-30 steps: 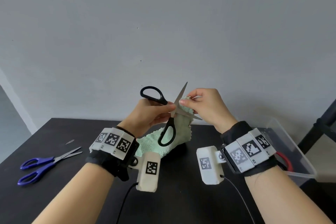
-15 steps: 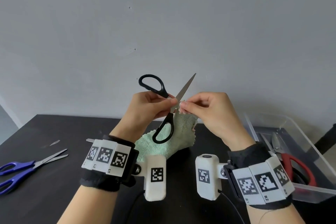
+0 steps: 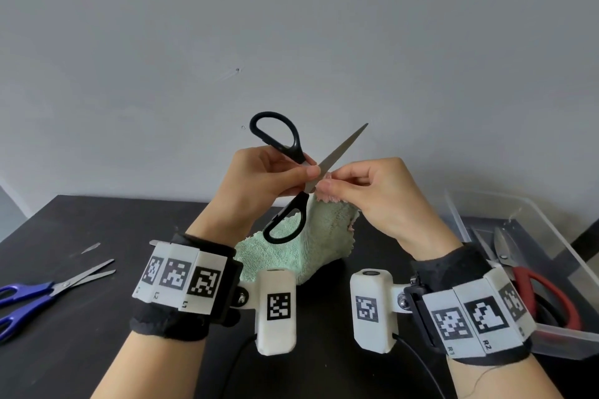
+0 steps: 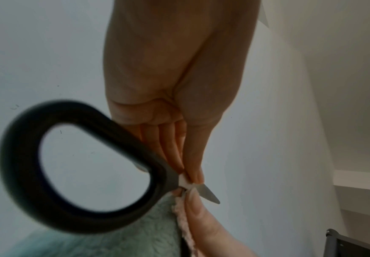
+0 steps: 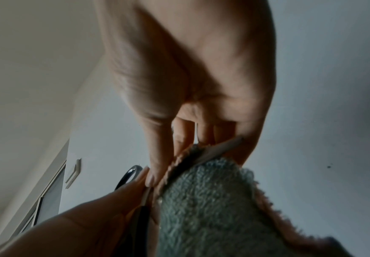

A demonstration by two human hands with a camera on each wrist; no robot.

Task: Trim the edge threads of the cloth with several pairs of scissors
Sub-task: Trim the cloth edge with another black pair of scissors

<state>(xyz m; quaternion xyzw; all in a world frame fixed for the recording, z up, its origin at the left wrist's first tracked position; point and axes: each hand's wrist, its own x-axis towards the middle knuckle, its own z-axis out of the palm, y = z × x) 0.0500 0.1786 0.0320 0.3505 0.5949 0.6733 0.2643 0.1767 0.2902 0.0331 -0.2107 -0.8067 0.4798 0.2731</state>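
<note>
Head view shows both hands lifted above the black table (image 3: pixel 97 350), meeting in the middle of the picture. The left hand (image 3: pixel 262 178) pinches the black scissors (image 3: pixel 293 185) near the pivot, thumb and fingers curled around the metal; the two handle loops are spread wide, one up and one down, and one blade points up to the right. The right hand (image 3: pixel 376 194) pinches the top edge of the green cloth (image 3: pixel 311 246) between thumb and fingertips, just beside the blade, and the fingertips of both hands almost touch. The cloth hangs down from this pinch, and its lower part lies on the table between the wrists. In the right wrist view the pinkish frayed edge of the cloth (image 5: pixel 214 205) runs beside a blade. In the left wrist view the blade tip sticks out past the thumb. The blue scissors (image 3: pixel 48 291) lie at the left edge of the table, well apart from the hands. The red scissors (image 3: pixel 531 285) rest in a clear plastic box (image 3: pixel 551 236) at the right, near the right wrist.
</note>
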